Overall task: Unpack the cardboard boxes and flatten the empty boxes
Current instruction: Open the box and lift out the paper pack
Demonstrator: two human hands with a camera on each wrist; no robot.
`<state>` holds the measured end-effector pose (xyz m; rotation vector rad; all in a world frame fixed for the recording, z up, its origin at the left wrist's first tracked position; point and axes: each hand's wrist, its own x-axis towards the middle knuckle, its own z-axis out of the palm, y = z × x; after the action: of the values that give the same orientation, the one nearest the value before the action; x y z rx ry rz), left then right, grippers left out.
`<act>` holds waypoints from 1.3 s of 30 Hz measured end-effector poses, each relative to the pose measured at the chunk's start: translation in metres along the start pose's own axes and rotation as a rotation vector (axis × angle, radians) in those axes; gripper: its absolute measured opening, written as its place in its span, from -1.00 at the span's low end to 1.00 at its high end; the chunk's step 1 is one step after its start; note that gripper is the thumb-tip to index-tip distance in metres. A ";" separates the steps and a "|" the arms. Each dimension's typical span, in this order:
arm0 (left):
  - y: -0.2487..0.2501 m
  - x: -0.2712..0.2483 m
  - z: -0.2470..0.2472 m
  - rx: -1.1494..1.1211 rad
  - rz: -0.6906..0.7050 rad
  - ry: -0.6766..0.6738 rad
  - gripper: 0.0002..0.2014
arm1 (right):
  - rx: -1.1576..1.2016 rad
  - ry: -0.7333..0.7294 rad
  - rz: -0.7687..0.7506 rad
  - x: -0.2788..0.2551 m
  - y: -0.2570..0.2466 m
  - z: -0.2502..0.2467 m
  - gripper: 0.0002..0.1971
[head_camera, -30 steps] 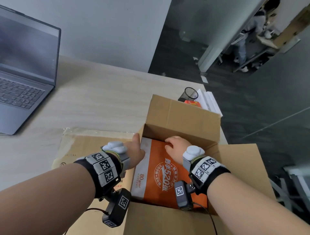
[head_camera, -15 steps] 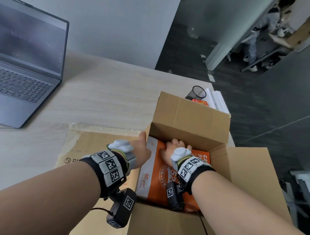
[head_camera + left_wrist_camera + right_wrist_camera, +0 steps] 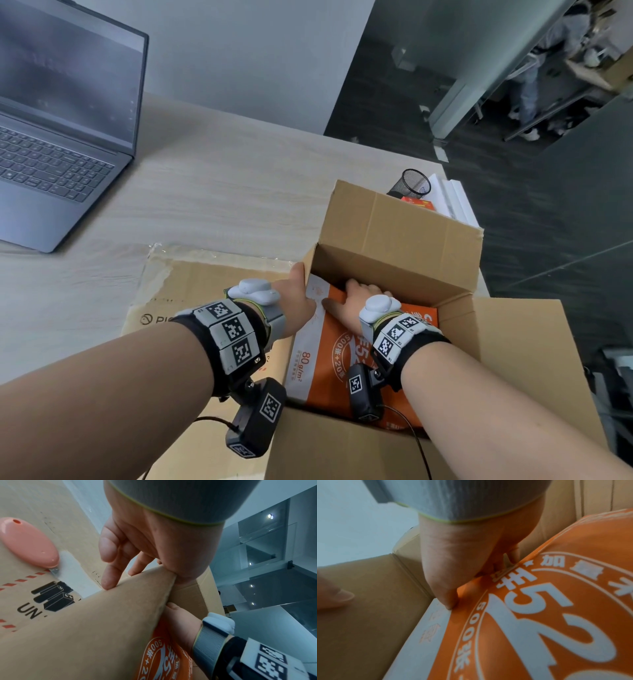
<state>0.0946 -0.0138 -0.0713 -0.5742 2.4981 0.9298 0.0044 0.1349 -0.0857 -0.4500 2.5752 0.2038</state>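
An open cardboard box (image 3: 404,233) stands at the table's right edge with an orange and white paper ream (image 3: 329,363) inside. My left hand (image 3: 298,294) pinches the box's left wall (image 3: 102,628), thumb inside and fingers (image 3: 109,577) outside. My right hand (image 3: 356,298) is inside the box. Its fingers (image 3: 513,555) curl down over the far edge of the ream (image 3: 539,615) and the thumb (image 3: 448,599) presses on top. The fingertips are hidden between ream and box wall.
A pink box cutter (image 3: 29,543) lies on a second cardboard box (image 3: 191,287) lying flat to the left. An open laptop (image 3: 61,130) sits at the far left of the table (image 3: 222,192). A mesh cup (image 3: 412,183) and white stacks (image 3: 455,198) stand behind the box; floor drops away on the right.
My right hand slid from the top of the ream to its far edge and hooked its fingers down behind it. The left hand stayed on the box's left wall.
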 end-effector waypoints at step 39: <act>0.013 -0.016 -0.006 -0.073 -0.014 -0.035 -0.60 | 0.086 -0.427 -0.222 -0.009 0.042 -0.060 -0.56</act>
<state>0.0995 -0.0054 -0.0523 -0.5922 2.4345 1.0214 -0.0308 0.1634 -0.0269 -0.5855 2.0914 0.0962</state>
